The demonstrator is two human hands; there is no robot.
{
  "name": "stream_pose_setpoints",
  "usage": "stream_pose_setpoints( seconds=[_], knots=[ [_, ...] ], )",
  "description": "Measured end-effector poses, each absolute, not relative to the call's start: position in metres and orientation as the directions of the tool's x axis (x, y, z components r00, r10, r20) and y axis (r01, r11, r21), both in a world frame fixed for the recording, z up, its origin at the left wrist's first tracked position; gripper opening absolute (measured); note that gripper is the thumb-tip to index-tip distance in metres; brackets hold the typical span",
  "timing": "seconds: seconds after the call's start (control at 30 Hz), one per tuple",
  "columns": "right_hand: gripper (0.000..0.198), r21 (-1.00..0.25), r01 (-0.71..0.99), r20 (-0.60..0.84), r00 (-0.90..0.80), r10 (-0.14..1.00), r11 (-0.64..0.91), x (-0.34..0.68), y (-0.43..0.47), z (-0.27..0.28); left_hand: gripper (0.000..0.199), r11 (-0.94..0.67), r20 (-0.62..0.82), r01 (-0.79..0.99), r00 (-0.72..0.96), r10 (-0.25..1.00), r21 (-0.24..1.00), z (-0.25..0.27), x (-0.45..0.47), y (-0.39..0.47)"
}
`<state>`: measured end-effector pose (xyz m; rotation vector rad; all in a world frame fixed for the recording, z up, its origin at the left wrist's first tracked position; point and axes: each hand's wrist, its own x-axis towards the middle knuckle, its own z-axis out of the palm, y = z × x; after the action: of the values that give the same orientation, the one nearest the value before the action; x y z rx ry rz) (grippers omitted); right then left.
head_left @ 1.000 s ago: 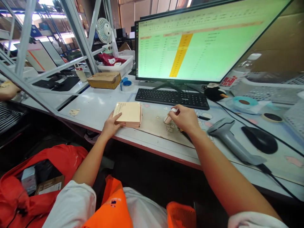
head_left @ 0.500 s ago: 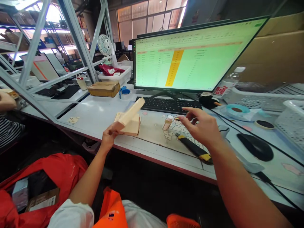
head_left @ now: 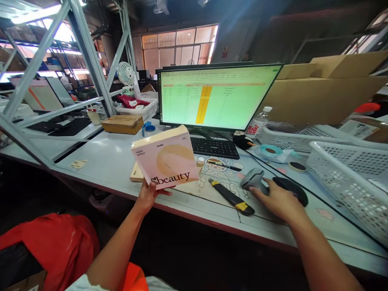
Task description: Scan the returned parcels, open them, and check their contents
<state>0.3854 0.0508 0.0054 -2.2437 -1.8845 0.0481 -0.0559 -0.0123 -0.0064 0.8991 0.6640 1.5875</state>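
Note:
A pale pink box [head_left: 169, 159] marked "Sbeauty" is in my left hand [head_left: 147, 198], held by its lower edge with its printed face toward me. Behind it, a flat cream box [head_left: 137, 173] lies partly hidden on the desk. My right hand [head_left: 280, 200] is closed over the handle of a grey barcode scanner [head_left: 254, 180], thumb on one side and fingers on the other. The scanner still rests on the desk. Beside it lie a black and yellow box cutter [head_left: 232, 197] and a black pen [head_left: 226, 165].
A monitor [head_left: 218, 99] stands behind a black keyboard [head_left: 214, 148]. The mouse [head_left: 292, 190] sits just beyond my right hand. White baskets [head_left: 348, 169], a tape roll [head_left: 271, 152] and a bottle [head_left: 257, 123] occupy the right side. A brown carton [head_left: 123, 124] lies at the left.
My left hand has turned and raised the pink box, so its printed face now shows. My right hand has moved down from above the desk mat onto the scanner. The view has shifted right.

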Motion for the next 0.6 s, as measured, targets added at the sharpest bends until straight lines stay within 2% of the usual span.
stream_pose_setpoints(
  seconds=[0.07, 0.17, 0.3, 0.4, 0.47, 0.53, 0.6],
  knots=[
    [0.08, -0.1, 0.975, 0.08, 0.207, 0.975, -0.199, 0.37, 0.048, 0.011, 0.089, -0.22, 0.167, -0.587, -0.144, 0.975, 0.779, -0.008, -0.054, -0.013],
    [0.065, -0.018, 0.974, 0.066, 0.225, 0.972, -0.225, 0.353, 0.043, 0.017, 0.078, -0.215, 0.092, -0.681, -0.212, 0.973, 0.7, -0.008, -0.053, -0.015],
    [0.048, -0.004, 0.976, 0.02, 0.22, 0.975, -0.22, 0.345, 0.041, 0.031, 0.054, 0.001, 0.068, -0.778, 0.056, 0.996, 0.628, -0.001, -0.053, -0.015],
    [0.039, -0.057, 0.98, -0.028, 0.19, 0.981, -0.191, 0.352, 0.034, 0.046, 0.047, 0.058, 0.123, -0.827, 0.152, 0.981, 0.559, 0.002, -0.045, -0.012],
    [0.036, -0.185, 0.972, -0.05, 0.137, 0.989, -0.144, 0.36, 0.022, 0.057, 0.047, 0.085, 0.171, -0.864, 0.193, 0.966, 0.497, 0.002, -0.036, -0.008],
    [0.036, -0.41, 0.909, -0.103, 0.042, 0.994, -0.08, 0.365, 0.003, 0.067, 0.048, 0.126, 0.199, -0.87, 0.246, 0.949, 0.477, 0.001, -0.026, -0.003],
    [0.041, -0.62, 0.785, -0.14, -0.123, 0.982, 0.009, 0.362, -0.018, 0.081, 0.05, 0.167, 0.215, -0.856, 0.304, 0.928, 0.489, 0.0, -0.017, 0.001]
  ],
)
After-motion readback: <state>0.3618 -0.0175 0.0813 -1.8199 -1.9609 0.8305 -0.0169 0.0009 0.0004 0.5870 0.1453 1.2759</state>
